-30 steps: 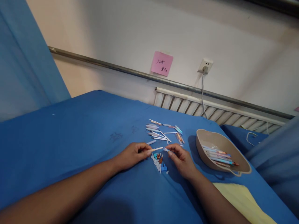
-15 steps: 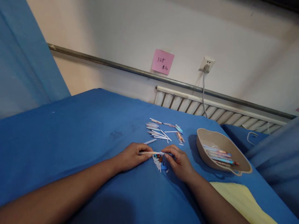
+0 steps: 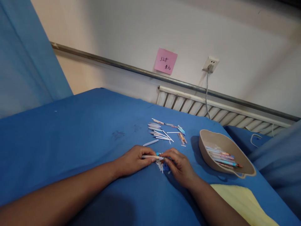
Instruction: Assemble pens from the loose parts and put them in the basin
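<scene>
My left hand (image 3: 133, 160) pinches a thin white pen tube (image 3: 149, 156) and holds it level just above the blue cloth (image 3: 77, 131). My right hand (image 3: 176, 164) meets the tube's right end, fingers pinched on a small pen part that I cannot make out. Both hands hover over a little pile of small pen parts (image 3: 162, 165), white and blue. Beyond the hands lies a scatter of pen tubes and refills (image 3: 164, 131).
A beige oval tray (image 3: 213, 138) with several assembled pens stands to the right. A yellow sheet (image 3: 240, 201) lies at the near right. Behind are a radiator (image 3: 211, 110), a wall socket with a cable (image 3: 210, 66) and a pink note (image 3: 165, 61). Blue curtain (image 3: 21, 56) hangs left.
My right hand has moved left and closed the gap to the tube's end; the two hands now touch at the tube. The tube has sunk a little lower toward the pile.
</scene>
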Tool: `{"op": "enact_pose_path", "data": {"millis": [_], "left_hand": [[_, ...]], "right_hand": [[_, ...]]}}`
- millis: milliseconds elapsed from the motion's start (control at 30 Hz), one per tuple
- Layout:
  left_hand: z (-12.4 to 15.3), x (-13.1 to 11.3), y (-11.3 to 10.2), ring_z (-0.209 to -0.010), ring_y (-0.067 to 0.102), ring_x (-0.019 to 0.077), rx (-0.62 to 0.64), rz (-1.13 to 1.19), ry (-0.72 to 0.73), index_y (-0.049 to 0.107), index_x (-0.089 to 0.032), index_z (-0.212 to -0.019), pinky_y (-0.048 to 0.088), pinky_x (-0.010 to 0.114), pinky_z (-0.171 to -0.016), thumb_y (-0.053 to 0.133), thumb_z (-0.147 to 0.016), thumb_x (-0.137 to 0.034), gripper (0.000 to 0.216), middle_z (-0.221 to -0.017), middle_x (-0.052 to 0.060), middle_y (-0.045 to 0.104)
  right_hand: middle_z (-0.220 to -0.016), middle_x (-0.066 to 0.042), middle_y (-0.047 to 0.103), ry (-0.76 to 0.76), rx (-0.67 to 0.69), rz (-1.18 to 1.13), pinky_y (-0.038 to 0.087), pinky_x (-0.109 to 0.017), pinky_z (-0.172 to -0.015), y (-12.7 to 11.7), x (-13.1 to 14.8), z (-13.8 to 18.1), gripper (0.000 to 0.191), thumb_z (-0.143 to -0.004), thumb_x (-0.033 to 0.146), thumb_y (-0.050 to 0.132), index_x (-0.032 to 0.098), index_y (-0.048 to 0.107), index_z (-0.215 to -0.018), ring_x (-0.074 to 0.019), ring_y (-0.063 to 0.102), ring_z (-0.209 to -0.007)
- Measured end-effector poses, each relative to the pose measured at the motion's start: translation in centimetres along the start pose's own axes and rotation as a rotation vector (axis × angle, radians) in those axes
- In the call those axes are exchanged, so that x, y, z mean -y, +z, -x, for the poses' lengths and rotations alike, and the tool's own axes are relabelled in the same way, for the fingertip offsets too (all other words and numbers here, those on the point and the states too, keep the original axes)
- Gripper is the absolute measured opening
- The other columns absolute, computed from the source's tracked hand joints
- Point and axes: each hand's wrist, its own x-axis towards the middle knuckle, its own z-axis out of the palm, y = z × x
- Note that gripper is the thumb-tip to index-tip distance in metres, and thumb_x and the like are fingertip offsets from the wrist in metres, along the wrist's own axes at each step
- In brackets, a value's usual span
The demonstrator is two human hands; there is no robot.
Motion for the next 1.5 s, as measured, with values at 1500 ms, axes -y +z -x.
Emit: {"op": "enact_pose_path", "data": {"millis": [1500], "left_hand": [[-0.6,0.3,0.7,-0.053,0.051,0.0097,-0.068,0.396,-0.216,0.058,-0.014,-0.088,0.039,0.022,-0.049,0.051,-0.080,-0.045,0.033,-0.068,0.000,0.061]], "right_hand": [[-0.082,-0.003,0.059,0.024,-0.104,0.080,0.043,-0.024,-0.067,0.6,0.4,0.3,0.011,-0.086,0.020,0.050,0.020,0.058,-0.093,-0.0146,0.056,-0.075]]}}
